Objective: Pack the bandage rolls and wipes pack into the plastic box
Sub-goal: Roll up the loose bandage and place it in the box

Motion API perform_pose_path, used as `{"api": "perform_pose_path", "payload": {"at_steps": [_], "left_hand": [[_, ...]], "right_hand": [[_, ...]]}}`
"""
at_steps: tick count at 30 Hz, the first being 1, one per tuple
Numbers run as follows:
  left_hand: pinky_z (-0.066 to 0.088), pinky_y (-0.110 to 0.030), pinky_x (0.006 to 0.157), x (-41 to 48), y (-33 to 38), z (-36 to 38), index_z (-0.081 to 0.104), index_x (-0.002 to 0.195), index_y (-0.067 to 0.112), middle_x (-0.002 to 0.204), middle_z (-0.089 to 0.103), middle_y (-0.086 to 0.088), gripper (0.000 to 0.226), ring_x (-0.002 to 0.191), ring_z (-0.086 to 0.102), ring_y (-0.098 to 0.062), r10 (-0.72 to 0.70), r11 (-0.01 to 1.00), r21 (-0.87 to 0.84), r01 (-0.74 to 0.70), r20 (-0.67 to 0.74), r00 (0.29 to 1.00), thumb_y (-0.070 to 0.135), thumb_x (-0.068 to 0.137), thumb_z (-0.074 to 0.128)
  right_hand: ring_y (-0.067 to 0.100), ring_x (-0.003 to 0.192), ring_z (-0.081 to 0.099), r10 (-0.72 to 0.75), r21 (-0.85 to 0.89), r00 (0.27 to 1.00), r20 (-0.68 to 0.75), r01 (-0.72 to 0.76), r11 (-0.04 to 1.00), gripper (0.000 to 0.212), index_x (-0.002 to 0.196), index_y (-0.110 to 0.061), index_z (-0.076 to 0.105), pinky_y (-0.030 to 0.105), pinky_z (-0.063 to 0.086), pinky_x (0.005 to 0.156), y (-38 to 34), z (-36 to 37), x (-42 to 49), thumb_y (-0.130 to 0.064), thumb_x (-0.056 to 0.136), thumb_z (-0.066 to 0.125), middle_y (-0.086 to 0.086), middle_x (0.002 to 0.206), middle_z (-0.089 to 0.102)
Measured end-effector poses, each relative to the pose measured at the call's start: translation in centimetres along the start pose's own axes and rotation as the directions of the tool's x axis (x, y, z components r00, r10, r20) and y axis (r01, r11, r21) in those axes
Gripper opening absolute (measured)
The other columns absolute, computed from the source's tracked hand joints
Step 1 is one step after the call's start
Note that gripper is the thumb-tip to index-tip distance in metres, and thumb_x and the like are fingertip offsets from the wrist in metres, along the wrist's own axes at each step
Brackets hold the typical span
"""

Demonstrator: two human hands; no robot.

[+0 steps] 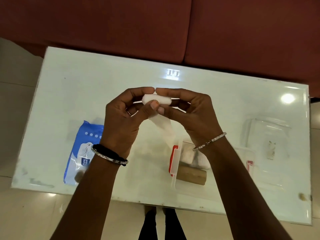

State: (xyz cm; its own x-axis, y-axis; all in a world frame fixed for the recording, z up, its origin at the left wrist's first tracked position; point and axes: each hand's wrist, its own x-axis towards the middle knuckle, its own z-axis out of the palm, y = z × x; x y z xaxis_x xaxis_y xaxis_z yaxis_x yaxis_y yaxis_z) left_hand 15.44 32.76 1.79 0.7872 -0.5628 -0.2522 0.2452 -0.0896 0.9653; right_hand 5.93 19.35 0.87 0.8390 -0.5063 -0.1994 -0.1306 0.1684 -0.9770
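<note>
Two hands: my left hand [121,122] and right hand [188,111] are both curled closed around one white bandage roll [156,100], held up over the middle of the surface [86,87], fingertips meeting above it
Loose tail: a strip of gauze [164,129] hangs off the roll toward the box, so I judge the step in hand is winding it back up before packing
How I'd do it: keep the left hand pinching the roll steady, let the right thumb feed the strip on flat and taut, with no twists, so the roll stays compact enough to fit
Plastic box [174,161]: open, just beside my right wrist, with white rolls [187,155] and a tan roll [191,174] already inside
Lid [266,135]: clear, lying to the right of the box
Wipes pack [81,153]: blue, flat on the surface at the left, not yet packed
Risk: I judge the dangling end could snag on the box's red clip [171,156] if I lower it unwound
</note>
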Motion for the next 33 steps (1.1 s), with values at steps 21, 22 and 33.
{"api": "perform_pose_path", "payload": {"at_steps": [21, 22, 33], "left_hand": [[0.059, -0.03, 0.076, -2.2, -1.1, -2.9, 0.07, 0.108, 0.003, 0.102, 0.073, -0.016, 0.032, 0.091, 0.071, -0.026, -0.264, 0.943, -0.192, 0.272, 0.064, 0.962, 0.015, 0.079, 0.069], [0.059, -0.029, 0.076, -2.1, -1.1, -3.0, 0.071, 0.106, 0.006, 0.099, 0.074, -0.012, 0.034, 0.089, 0.071, -0.023, -0.25, 0.948, -0.189, 0.257, 0.062, 0.966, 0.017, 0.075, 0.071], [0.058, -0.029, 0.081, -1.9, -1.7, -2.8, 0.067, 0.117, 0.016, 0.115, 0.07, -0.012, 0.053, 0.099, 0.071, -0.024, -0.238, 0.951, -0.164, 0.263, 0.161, 0.958, 0.025, 0.066, 0.076]], "right_hand": [[0.03, 0.094, 0.073, 0.053, 0.052, 0.998, -0.038, -0.051, 0.997, 0.033, 0.105, -0.015, 0.075, 0.044, 0.059, 0.086, 0.8, 3.0, -2.6, 0.004, 0.078, 0.075, 0.009, 0.106, 0.077], [0.033, 0.096, 0.072, 0.076, 0.08, 0.997, -0.035, -0.073, 0.994, 0.033, 0.107, -0.014, 0.074, 0.047, 0.058, 0.088, 0.8, 2.8, -2.7, 0.004, 0.079, 0.073, 0.011, 0.108, 0.076], [0.019, 0.079, 0.074, 0.135, 0.047, 0.987, -0.084, -0.132, 0.99, 0.026, 0.104, -0.009, 0.074, 0.031, 0.06, 0.074, 1.0, 2.3, -2.8, -0.015, 0.079, 0.074, 0.008, 0.094, 0.077]]}}
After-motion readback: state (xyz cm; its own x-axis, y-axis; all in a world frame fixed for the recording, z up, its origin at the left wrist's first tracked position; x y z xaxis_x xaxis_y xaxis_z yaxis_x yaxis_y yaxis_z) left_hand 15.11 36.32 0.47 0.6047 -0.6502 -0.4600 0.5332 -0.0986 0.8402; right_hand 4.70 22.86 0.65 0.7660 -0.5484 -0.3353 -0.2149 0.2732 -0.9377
